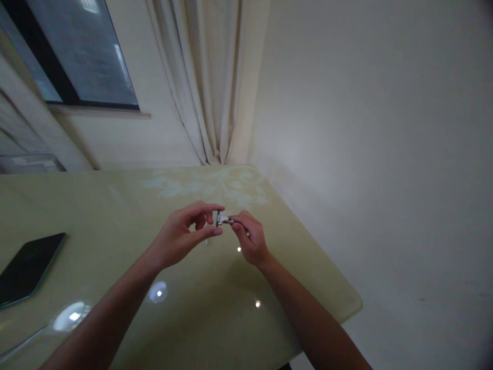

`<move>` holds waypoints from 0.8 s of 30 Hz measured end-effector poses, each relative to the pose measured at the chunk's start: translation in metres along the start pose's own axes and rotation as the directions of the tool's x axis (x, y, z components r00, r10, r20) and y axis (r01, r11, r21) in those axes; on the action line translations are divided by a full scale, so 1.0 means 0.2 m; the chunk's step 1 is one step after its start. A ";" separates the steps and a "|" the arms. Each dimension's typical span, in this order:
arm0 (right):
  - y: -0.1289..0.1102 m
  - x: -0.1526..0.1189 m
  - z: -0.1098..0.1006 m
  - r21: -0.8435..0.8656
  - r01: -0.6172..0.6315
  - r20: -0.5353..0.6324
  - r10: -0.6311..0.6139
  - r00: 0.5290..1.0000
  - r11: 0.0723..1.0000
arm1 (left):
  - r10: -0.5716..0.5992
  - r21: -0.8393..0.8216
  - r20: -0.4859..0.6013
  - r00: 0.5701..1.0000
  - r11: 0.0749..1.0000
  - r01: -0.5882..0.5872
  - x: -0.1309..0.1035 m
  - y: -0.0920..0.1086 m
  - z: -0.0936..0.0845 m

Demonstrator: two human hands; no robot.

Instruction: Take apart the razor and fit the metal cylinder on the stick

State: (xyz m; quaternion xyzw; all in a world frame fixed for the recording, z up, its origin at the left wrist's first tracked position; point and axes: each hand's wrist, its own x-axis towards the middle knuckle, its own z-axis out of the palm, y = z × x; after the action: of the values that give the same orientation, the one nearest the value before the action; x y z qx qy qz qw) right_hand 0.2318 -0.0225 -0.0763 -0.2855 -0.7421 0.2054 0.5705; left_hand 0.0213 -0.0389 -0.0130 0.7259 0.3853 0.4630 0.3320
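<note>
Above the table, a small razor [224, 219] is held sideways between my hands, with a silver neck and a narrow dark head at its left end. My left hand [188, 232] has its index finger at the top end of the head and its thumb at the bottom end, gripping it across. The other fingers of that hand are curled behind. My right hand [251, 237] is closed around the handle, which the fingers mostly hide.
A black tablet or phone [31, 267] lies on the glossy pale green table [185, 318] at the left. Lamp reflections show on the tabletop. A white wall [377, 154] runs along the table's right side. A curtain [208, 82] and a window [88, 51] are behind.
</note>
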 end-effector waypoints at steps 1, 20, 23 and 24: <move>0.00 0.00 0.00 -0.002 0.000 -0.001 0.000 1.000 1.000 | 0.004 0.007 -0.003 1.000 1.000 -0.004 0.00 0.00 0.00; 0.38 0.10 -0.19 0.223 -0.397 -0.281 0.448 0.849 0.890 | -0.367 0.725 -0.121 0.922 0.602 0.334 -0.02 -0.39 0.03; 0.47 0.09 -0.24 0.241 -0.530 -0.307 0.582 0.753 0.813 | -0.439 0.770 -0.137 0.888 0.517 0.374 -0.05 -0.44 0.09; 0.49 0.08 -0.24 0.246 -0.554 -0.305 0.606 0.734 0.795 | -0.464 0.780 -0.132 0.876 0.497 0.381 -0.05 -0.44 0.10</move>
State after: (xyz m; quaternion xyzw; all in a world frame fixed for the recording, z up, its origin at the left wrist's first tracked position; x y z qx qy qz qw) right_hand 0.2941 0.0611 -0.1143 -0.4961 -0.4788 0.3668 0.6246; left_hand 0.0148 -0.0075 -0.0990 0.7002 0.6973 0.1158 0.1003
